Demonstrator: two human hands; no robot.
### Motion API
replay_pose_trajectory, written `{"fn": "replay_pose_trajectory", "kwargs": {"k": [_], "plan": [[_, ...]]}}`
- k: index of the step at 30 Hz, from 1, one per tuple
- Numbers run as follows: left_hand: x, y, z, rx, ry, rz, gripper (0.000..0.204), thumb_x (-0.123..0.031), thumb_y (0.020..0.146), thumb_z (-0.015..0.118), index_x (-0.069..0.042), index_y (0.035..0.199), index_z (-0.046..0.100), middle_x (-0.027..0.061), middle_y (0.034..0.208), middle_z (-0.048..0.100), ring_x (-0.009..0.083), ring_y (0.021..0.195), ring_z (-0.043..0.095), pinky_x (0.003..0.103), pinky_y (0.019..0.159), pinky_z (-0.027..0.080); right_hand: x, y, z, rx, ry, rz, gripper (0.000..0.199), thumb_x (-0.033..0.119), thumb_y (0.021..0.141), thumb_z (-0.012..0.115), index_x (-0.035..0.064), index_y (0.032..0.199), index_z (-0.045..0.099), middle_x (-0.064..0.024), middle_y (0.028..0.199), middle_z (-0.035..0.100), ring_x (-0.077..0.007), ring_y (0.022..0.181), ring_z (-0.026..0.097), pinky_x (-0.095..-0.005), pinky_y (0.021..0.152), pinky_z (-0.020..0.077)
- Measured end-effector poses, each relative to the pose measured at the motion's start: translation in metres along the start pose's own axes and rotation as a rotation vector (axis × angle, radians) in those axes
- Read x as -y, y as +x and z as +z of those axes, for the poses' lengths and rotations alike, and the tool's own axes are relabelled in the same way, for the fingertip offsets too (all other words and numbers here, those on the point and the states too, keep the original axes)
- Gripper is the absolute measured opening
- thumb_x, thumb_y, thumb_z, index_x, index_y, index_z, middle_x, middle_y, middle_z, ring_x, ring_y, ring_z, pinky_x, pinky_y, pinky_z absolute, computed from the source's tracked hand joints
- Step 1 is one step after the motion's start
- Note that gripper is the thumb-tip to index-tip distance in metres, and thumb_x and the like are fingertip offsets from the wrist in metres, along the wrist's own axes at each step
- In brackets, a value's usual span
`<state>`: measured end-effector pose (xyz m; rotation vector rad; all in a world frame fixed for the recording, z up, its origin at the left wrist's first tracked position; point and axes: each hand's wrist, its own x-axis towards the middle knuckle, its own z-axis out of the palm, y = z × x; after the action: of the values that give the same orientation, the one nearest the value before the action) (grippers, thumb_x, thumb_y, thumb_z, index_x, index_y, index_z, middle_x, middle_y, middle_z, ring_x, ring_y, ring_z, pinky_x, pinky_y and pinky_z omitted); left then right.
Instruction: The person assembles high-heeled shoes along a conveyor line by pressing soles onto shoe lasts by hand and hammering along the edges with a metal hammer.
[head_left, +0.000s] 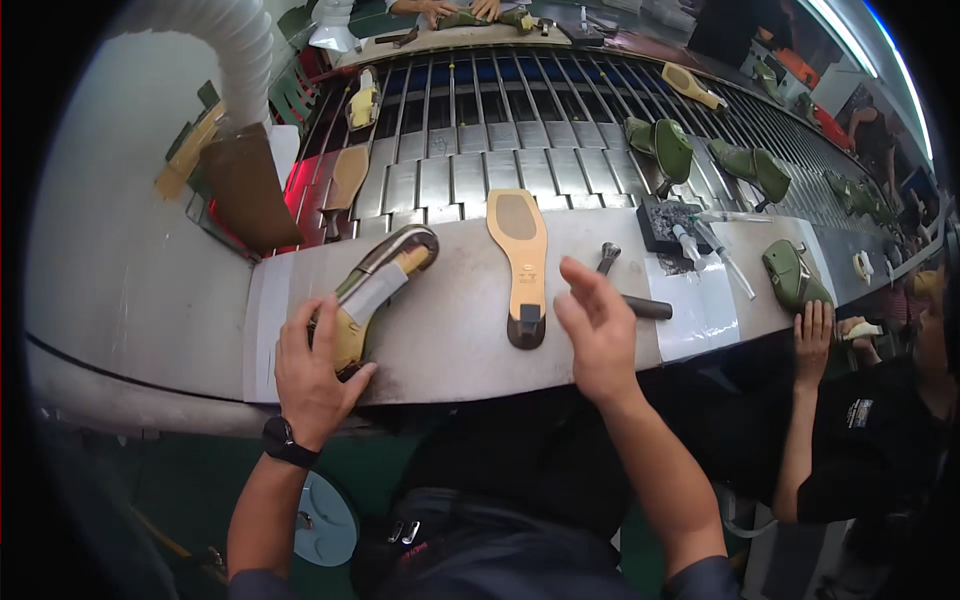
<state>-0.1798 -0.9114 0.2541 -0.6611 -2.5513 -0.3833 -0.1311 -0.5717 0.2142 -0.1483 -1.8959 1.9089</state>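
An unfinished shoe (372,288) lies on its side at the left of the bench, bottom facing up, with a pale strip across it. My left hand (315,365) is closed around its near end, thumb apart along the bench side. Upright in the middle lies a tan sole (517,245) with a dark heel end toward me, touched by neither hand. My right hand (605,335) hovers right of the sole, fingers apart and nothing in it. Just beyond it shows a dark hammer-like head (608,256); a dark handle (650,307) sticks out beside it. My hand hides whether they join.
A black block (665,226) and white slender applicators (727,260) stand at the right. A co-worker's hand (812,335) touches a green shoe (793,275) there. Beyond the bench (440,350) runs a slatted metal conveyor (470,180) carrying shoes and soles. A white duct (235,60) hangs left.
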Motion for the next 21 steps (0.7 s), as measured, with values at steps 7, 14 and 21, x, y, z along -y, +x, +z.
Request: {"fn": "replay_pose_trajectory", "kwargs": {"k": [7,14,21], "plan": [[0.033,-0.053,-0.003,0.003,-0.491,-0.377,0.054,-0.007,0.08,0.09,0.002,0.128,0.065,0.0154,0.108,0.074,0.0276,0.102,0.072,0.04,0.095,0.055,-0.02,0.015,0.064,0.028,-0.089,0.069,0.049,0.034,0.106,0.07,-0.0004,0.071,0.061,-0.0006,0.062,0.057,-0.0081,0.061,0.048,-0.0295,0.057,0.0411],[0.028,-0.006,-0.055,-0.126,-0.925,-0.322,0.031,-0.003,0.089,0.083,0.001,0.113,0.064,0.0046,0.098,0.072,0.0114,0.091,0.068,0.029,0.079,0.055,-0.022,0.021,0.072,-0.007,-0.182,0.107,0.05,0.028,0.102,0.074,0.0007,0.064,0.056,0.0006,0.06,0.052,-0.0077,0.059,0.043,-0.0313,0.054,0.0357],[0.009,0.087,-0.005,-0.392,-1.369,-0.206,0.032,-0.013,0.101,0.073,0.004,0.127,0.064,0.0108,0.121,0.073,0.015,0.112,0.067,0.03,0.102,0.051,-0.025,-0.001,0.066,-0.061,-0.283,-0.032,0.02,0.013,0.096,0.076,-0.0036,0.092,0.065,-0.0112,0.092,0.065,-0.0178,0.085,0.063,-0.0345,0.076,0.0514]]}}
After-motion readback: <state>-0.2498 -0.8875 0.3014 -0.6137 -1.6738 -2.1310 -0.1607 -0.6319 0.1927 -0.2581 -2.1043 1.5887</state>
